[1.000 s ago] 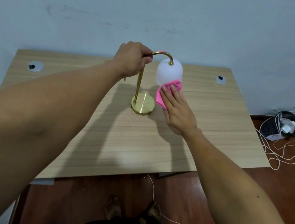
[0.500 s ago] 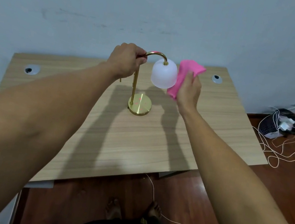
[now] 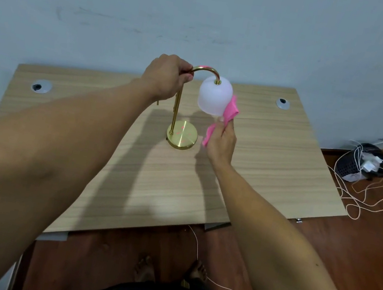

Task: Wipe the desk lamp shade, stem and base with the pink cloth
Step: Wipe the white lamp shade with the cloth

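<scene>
From over the person's shoulders, the left hand [image 3: 165,76] is clenched round the top of the brass stem [image 3: 175,111], just where it curves over; the right hand [image 3: 221,142] grips the pink cloth [image 3: 230,109], pressing it to the lower right side of the white shade [image 3: 215,95]; the round base [image 3: 183,136] stands on the wooden desk [image 3: 272,159].
</scene>
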`<move>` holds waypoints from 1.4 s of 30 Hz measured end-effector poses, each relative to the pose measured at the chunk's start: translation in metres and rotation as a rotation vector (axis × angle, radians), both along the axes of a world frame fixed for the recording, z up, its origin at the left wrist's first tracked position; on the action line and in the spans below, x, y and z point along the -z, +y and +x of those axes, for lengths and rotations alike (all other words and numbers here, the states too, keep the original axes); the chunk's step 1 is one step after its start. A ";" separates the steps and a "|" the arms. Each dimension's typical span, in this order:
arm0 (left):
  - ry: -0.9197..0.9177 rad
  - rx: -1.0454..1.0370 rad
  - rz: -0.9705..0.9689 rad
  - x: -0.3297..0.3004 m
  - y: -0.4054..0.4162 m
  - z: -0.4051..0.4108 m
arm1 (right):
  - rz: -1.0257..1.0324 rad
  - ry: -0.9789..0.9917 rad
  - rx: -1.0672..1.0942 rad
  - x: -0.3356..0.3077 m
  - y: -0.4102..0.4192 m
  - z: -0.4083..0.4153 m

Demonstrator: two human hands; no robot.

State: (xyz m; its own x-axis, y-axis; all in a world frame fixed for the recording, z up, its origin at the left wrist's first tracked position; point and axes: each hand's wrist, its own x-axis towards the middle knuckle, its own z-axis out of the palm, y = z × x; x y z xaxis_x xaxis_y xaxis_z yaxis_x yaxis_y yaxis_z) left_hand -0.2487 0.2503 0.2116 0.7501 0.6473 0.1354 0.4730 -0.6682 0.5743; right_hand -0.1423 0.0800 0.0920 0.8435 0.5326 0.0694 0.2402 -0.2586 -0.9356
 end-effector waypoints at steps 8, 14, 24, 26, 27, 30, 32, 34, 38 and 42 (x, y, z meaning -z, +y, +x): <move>0.005 -0.001 -0.010 -0.002 -0.003 -0.001 | 0.172 0.208 0.192 -0.063 0.026 0.028; 0.016 0.002 -0.007 -0.002 -0.001 -0.001 | 0.081 0.189 0.006 -0.034 0.035 0.014; -0.007 0.001 -0.024 0.000 0.001 0.000 | 0.033 -0.560 0.024 -0.035 0.027 -0.019; -0.006 0.019 -0.011 -0.001 0.003 -0.001 | -0.158 -0.886 -0.078 -0.029 0.028 -0.017; -0.004 0.032 -0.007 -0.002 0.004 -0.001 | -0.250 -0.996 -0.112 -0.024 0.029 -0.013; 0.010 0.065 -0.009 -0.004 0.007 0.000 | -0.484 -1.212 -0.172 -0.021 0.035 0.000; 0.022 0.076 -0.008 -0.005 0.008 0.000 | -0.598 -1.323 -0.238 -0.024 0.041 0.009; 0.021 0.082 -0.015 -0.005 0.009 0.000 | -0.667 -1.401 -0.320 -0.025 0.041 0.013; 0.015 0.090 -0.014 -0.004 0.008 -0.001 | -0.741 -1.518 -0.468 -0.002 0.016 0.019; 0.009 0.063 -0.035 -0.003 0.008 -0.001 | -0.706 -1.233 -0.613 0.019 -0.010 0.021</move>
State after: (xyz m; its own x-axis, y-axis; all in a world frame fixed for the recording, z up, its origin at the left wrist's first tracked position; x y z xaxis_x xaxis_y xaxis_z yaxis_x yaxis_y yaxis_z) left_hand -0.2493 0.2587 0.2145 0.7904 0.6032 0.1065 0.4360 -0.6761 0.5940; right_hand -0.1217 0.0696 0.0732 0.1018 0.9865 0.1279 0.9756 -0.1241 0.1808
